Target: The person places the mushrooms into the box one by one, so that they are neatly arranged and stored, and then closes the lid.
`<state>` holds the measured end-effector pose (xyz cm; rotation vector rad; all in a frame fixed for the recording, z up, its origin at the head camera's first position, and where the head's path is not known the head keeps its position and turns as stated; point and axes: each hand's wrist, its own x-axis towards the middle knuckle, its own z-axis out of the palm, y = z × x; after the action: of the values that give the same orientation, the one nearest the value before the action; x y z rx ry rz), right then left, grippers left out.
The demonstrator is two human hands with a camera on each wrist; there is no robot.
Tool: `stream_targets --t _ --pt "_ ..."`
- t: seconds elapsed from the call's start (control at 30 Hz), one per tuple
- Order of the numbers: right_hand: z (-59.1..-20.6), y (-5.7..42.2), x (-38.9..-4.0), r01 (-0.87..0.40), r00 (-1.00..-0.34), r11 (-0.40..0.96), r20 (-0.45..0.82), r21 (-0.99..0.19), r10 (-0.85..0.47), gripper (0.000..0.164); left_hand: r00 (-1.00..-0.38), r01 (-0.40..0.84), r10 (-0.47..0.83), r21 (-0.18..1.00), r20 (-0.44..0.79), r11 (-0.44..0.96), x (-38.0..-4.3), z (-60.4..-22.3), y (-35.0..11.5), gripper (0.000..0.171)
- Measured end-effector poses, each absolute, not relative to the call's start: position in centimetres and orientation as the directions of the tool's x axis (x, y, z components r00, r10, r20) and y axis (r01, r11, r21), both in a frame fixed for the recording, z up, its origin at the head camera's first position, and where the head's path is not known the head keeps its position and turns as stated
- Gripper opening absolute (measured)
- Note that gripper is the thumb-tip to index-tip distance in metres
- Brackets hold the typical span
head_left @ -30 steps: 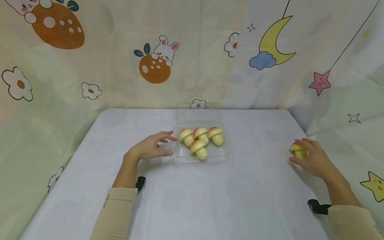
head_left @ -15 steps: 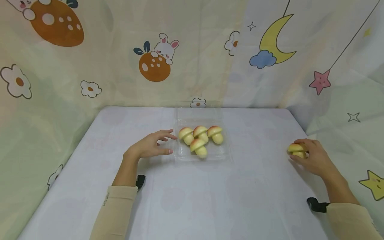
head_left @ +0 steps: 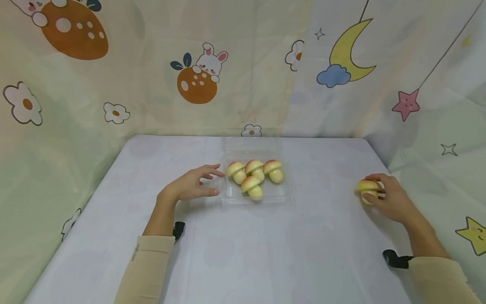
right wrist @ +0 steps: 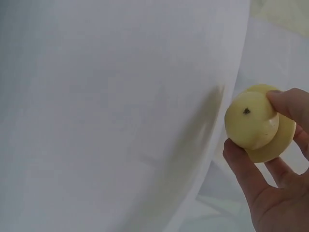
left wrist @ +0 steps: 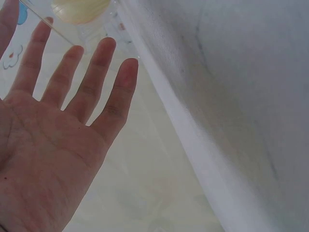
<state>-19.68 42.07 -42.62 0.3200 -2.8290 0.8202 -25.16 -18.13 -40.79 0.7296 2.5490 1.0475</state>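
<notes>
My right hand [head_left: 392, 199] holds a yellow toy mushroom [head_left: 367, 185] with a reddish-topped cap, at the table's right side. In the right wrist view the thumb and fingers pinch this mushroom [right wrist: 250, 121], its round stem end with a dark spot facing the camera. My left hand [head_left: 191, 183] has its fingers extended, fingertips right at the left edge of a clear plastic box [head_left: 280, 195]. Several similar mushrooms [head_left: 252, 188] lie inside the box. The left wrist view shows the left palm [left wrist: 53, 145] with spread fingers, and part of a yellow mushroom [left wrist: 79, 8] beyond them.
A white cloth covers the table [head_left: 265, 253]. The box's transparent lid [head_left: 250, 144] is raised at the back, close to the patterned curtain [head_left: 152, 76] behind the table. More curtain hangs along both sides. A black strap [head_left: 396, 259] sits at the right wrist.
My right hand has moved slightly left with the mushroom, which now shows more clearly between the fingers. The left hand and the mushrooms in the box have stayed in place.
</notes>
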Motion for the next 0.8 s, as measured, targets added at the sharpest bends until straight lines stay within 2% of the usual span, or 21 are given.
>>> stream_targets --t 0.23,0.43,0.8 --pt "-42.2 40.5 -20.0 -0.318 -0.942 0.760 0.280 -0.567 -0.185 0.049 -0.832 0.333 0.550 0.723 -0.076 0.605 -25.2 -40.8 -18.0 0.059" --pt "-41.7 38.7 -20.4 -0.341 -0.931 0.732 0.320 -0.590 -0.176 0.055 -0.827 0.344 0.558 0.723 -0.069 0.599 -25.2 -40.8 -18.0 0.059" --pt "-41.2 35.7 -21.1 -0.328 -0.940 0.698 0.294 -0.636 -0.174 0.059 -0.830 0.340 0.553 0.719 -0.072 0.605 -25.0 -40.7 -18.1 0.059"
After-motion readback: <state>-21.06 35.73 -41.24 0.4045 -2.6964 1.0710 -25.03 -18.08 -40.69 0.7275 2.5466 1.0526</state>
